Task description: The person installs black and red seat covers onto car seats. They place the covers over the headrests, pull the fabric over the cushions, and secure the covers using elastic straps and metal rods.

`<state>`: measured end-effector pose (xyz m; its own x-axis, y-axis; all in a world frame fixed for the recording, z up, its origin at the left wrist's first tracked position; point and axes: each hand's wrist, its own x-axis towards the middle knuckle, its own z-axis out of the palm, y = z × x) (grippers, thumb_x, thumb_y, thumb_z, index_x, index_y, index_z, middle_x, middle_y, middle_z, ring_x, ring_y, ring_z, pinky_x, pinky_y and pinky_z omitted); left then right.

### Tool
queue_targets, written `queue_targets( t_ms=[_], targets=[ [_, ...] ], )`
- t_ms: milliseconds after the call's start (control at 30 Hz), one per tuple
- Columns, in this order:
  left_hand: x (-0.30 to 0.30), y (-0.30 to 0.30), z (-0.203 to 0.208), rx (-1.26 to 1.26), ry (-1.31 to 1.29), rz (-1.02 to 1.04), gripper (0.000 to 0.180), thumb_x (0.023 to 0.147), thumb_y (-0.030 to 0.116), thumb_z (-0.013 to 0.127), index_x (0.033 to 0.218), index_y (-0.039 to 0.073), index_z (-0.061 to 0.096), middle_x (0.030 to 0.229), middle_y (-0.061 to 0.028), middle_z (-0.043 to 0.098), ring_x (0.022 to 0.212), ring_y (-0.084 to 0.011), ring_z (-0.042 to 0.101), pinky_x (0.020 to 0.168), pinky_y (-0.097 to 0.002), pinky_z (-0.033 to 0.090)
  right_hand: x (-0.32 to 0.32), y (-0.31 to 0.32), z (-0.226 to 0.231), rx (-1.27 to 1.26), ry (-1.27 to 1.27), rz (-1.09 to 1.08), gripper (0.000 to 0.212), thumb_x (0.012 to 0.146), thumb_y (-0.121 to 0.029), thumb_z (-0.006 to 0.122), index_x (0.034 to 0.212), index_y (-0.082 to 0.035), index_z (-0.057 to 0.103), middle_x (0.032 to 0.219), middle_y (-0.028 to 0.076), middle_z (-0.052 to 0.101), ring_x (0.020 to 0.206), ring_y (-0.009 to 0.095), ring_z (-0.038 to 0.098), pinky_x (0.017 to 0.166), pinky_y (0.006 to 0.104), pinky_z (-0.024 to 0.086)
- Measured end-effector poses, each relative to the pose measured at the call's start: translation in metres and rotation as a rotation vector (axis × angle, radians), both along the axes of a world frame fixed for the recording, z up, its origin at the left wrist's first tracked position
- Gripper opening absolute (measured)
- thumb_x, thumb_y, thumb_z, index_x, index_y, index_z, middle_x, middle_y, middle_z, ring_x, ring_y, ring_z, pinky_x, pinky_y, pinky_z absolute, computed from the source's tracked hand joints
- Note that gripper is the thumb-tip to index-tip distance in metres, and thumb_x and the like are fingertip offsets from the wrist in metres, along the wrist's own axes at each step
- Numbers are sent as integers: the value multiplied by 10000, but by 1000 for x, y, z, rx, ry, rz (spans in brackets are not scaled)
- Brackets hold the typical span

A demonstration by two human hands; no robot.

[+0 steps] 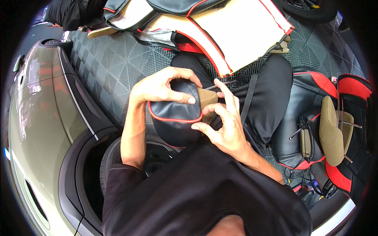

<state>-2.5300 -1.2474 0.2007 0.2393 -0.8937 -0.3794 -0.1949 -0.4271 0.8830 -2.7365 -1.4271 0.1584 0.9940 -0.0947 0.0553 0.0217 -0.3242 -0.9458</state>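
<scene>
A tan headrest (208, 98) is partly inside a black headrest cover (173, 107) with red piping, held above my lap. My left hand (157, 88) wraps over the cover's top, its thumb pressing on the black surface near the edge. On the other side, my right hand (227, 128) pinches the cover's red-piped edge with thumb and forefinger. Its other fingers reach up along the tan part, close to a metal post (216, 85). The headrest's underside is hidden.
A beige-grey car (43, 102) stands at the left, by a tyre (112, 157). Ahead lies a seat cover (236, 35) with pale backing. Right of me are black-and-red seat covers (291, 129) and another tan headrest (331, 131). Another person's shoe (101, 32) shows at upper left.
</scene>
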Motion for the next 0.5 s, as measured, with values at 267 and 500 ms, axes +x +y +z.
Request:
queue_targets(
  t_ms=[267,500],
  targets=[
    [1,1,2,-108,48,53,314,828,168,893,991,10,675,1111,-97,688,1110,-211,633,1005,-363,484,-2,11,-6,-98,-57,27,409,766,-349,943,892,-41,705,1706,281,263,1413,470,417,1146,556,399],
    [-18,5,5,-181,270,121,226,910,120,824,956,23,625,1036,-63,671,1082,-200,614,1020,-375,473,2,13,-9,287,-93,125,229,789,-135,899,851,-56,693,1690,261,259,1495,470,325,1215,567,304]
  ],
)
